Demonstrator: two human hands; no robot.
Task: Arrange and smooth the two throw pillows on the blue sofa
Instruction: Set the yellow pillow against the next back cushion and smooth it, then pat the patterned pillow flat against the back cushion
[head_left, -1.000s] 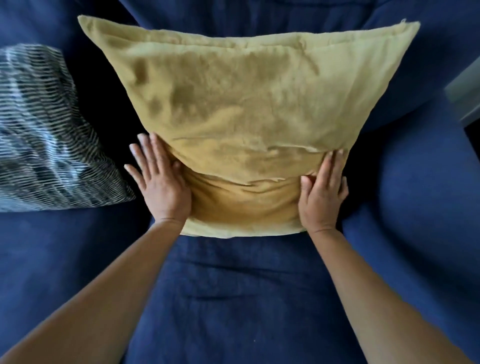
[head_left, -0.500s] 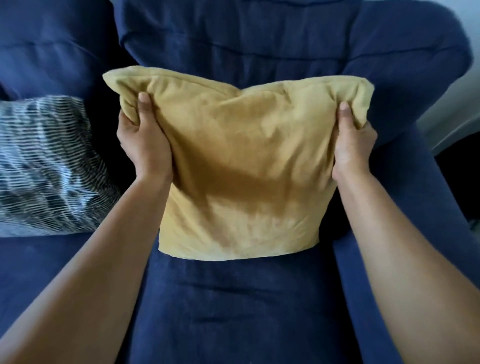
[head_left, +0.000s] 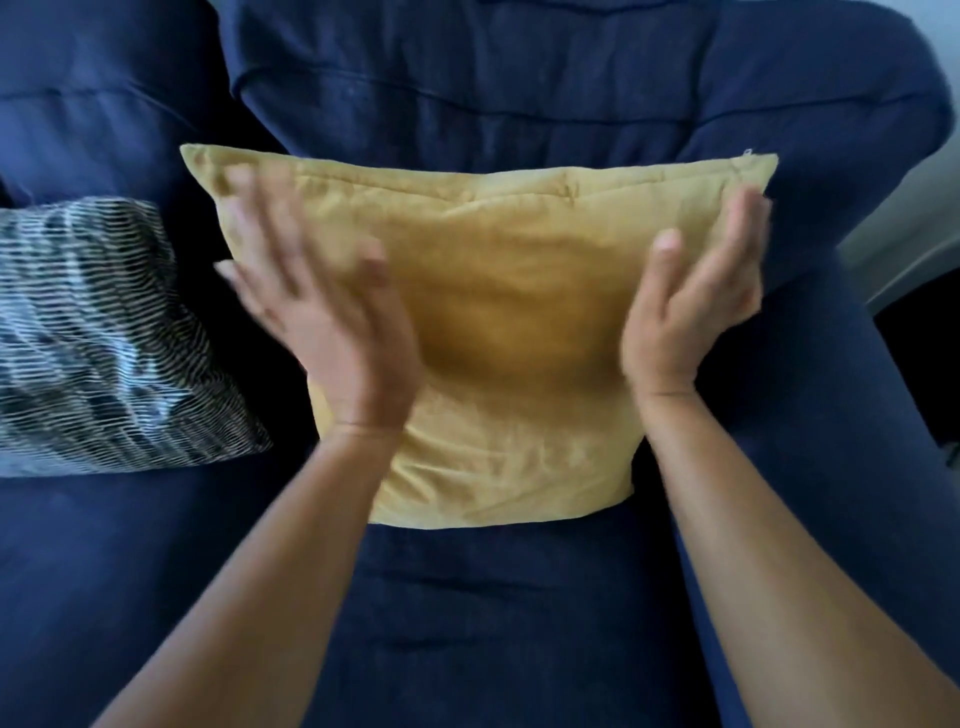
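Nearest, two bare forearms over the blue sofa seat. Further on, left hand blurred, spread flat against the yellow pillow, gripping nothing. Right hand likewise open, palm cupped against the pillow's right edge. Pillow upright on the seat, leaning on the backrest. Off to the left, striped pillow, also against the backrest, untouched.

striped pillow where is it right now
In the head view the striped pillow sits at the left edge on the blue sofa, leaning against the backrest, just left of the yellow pillow and the left hand.
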